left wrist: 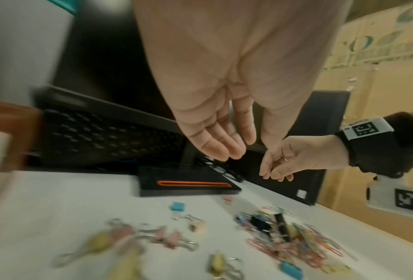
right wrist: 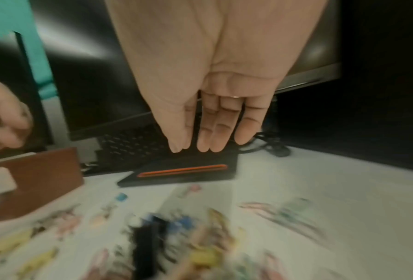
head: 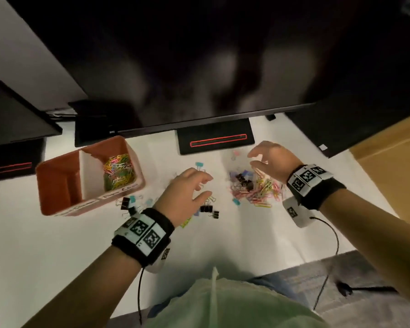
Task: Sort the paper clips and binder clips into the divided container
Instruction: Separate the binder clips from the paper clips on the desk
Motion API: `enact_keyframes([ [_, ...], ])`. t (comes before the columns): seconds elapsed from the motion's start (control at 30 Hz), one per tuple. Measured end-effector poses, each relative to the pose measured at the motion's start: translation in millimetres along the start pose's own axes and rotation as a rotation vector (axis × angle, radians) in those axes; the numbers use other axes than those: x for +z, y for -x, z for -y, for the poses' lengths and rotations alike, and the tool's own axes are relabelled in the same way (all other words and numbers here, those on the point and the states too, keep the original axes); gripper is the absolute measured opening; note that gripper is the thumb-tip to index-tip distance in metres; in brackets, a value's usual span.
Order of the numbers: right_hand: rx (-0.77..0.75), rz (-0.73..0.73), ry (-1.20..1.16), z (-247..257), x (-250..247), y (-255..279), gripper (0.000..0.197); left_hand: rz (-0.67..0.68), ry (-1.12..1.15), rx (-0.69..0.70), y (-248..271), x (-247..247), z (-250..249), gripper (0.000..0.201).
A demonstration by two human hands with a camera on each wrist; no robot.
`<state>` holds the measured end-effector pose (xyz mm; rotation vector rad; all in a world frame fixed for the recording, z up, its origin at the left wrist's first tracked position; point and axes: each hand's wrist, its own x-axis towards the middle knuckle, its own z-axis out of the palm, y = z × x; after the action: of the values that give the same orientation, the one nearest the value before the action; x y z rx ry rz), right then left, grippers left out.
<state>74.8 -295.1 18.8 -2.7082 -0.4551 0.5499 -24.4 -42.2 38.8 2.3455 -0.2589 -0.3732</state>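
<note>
A brown divided container (head: 57,183) stands at the left of the white desk; its right compartment holds coloured paper clips (head: 118,171), its left one looks bare. A mixed pile of paper clips and black binder clips (head: 253,188) lies right of centre. More binder clips (head: 208,209) are scattered in the middle. My left hand (head: 194,185) hovers above the scattered clips, fingers relaxed and holding nothing. My right hand (head: 263,159) hovers over the pile, fingers loosely spread and bare. The left wrist view shows the left hand (left wrist: 224,147) and the right hand (left wrist: 279,168) held above the desk.
A dark monitor (head: 199,55) overhangs the back of the desk, its black stand base (head: 216,138) just behind the pile. A cardboard box (head: 393,143) sits at the right. Cables hang from both wristbands over the desk's front edge (head: 294,261).
</note>
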Motion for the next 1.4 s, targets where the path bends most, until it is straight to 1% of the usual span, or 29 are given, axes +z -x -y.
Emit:
enact_keyframes([
  [0.07, 0.109, 0.036, 0.015, -36.0, -3.9, 15.8, 0.028, 0.082, -0.003, 0.002, -25.9, 24.9, -18.7, 0.030],
  [0.13, 0.183, 0.094, 0.011, -63.4, -4.9, 30.1, 0.037, 0.152, -0.040, -0.035, -51.4, 49.8, -33.2, 0.031],
  [0.23, 0.201, 0.200, -0.025, -86.8, 0.2, 44.6, 0.055, 0.211, -0.141, -0.195, -78.2, 80.7, -42.4, 0.029],
  [0.27, 0.186, 0.235, -0.035, -91.4, 4.3, 47.3, 0.060, 0.224, -0.177, -0.244, -82.5, 88.6, -43.0, 0.029],
  [0.33, 0.121, 0.281, -0.050, -97.2, 14.4, 49.6, 0.065, 0.245, -0.239, -0.289, -84.7, 100.8, -41.9, 0.033],
  [0.43, -0.009, 0.318, -0.051, -100.1, 27.6, 46.6, 0.070, 0.240, -0.259, -0.282, -80.1, 112.8, -37.5, 0.046],
  [0.5, -0.089, 0.300, -0.012, -98.2, 32.5, 42.1, 0.072, 0.223, -0.253, -0.274, -76.5, 117.6, -34.3, 0.055],
  [0.53, -0.115, 0.282, -0.001, -96.6, 34.4, 39.2, 0.070, 0.209, -0.254, -0.273, -75.4, 119.6, -32.5, 0.057],
  [0.6, -0.148, 0.252, -0.022, -93.0, 37.7, 33.6, 0.064, 0.167, -0.248, -0.274, -74.1, 122.6, -29.1, 0.054],
  [0.77, -0.206, 0.239, -0.104, -90.3, 41.7, 20.3, 0.041, 0.045, -0.191, -0.253, -71.8, 125.8, -26.1, 0.032],
  [0.8, -0.209, 0.246, -0.115, -90.0, 41.0, 18.5, 0.037, 0.024, -0.183, -0.249, -70.5, 126.3, -26.2, 0.031],
  [0.87, -0.206, 0.244, -0.140, -90.0, 38.4, 16.5, 0.030, 0.001, -0.180, -0.251, -68.2, 128.4, -27.5, 0.035],
  [0.93, -0.219, 0.215, -0.143, -91.3, 37.0, 17.2, 0.028, -0.009, -0.188, -0.266, -67.9, 131.0, -28.8, 0.039],
  [1.0, -0.270, 0.175, -0.099, -91.0, 37.3, 19.9, 0.032, -0.017, -0.183, -0.285, -70.7, 133.2, -27.9, 0.036],
  [1.1, -0.371, 0.199, -0.010, -85.7, 41.7, 23.1, 0.034, -0.015, -0.132, -0.317, -73.8, 132.3, -24.3, 0.030],
  [1.17, -0.375, 0.236, 0.039, -81.4, 45.2, 22.9, 0.033, -0.019, -0.084, -0.323, -74.2, 129.7, -22.9, 0.019],
  [1.23, -0.358, 0.222, 0.017, -79.6, 46.8, 20.9, 0.027, -0.023, -0.043, -0.325, -73.5, 126.5, -20.8, 0.011],
  [1.33, -0.333, 0.214, 0.003, -80.1, 46.9, 17.7, 0.022, -0.042, 0.019, -0.319, -71.4, 119.2, -16.6, 0.009],
  [1.4, -0.340, 0.213, 0.007, -82.3, 47.2, 16.9, 0.022, -0.082, 0.082, -0.315, -69.8, 110.9, -16.1, 0.011],
])
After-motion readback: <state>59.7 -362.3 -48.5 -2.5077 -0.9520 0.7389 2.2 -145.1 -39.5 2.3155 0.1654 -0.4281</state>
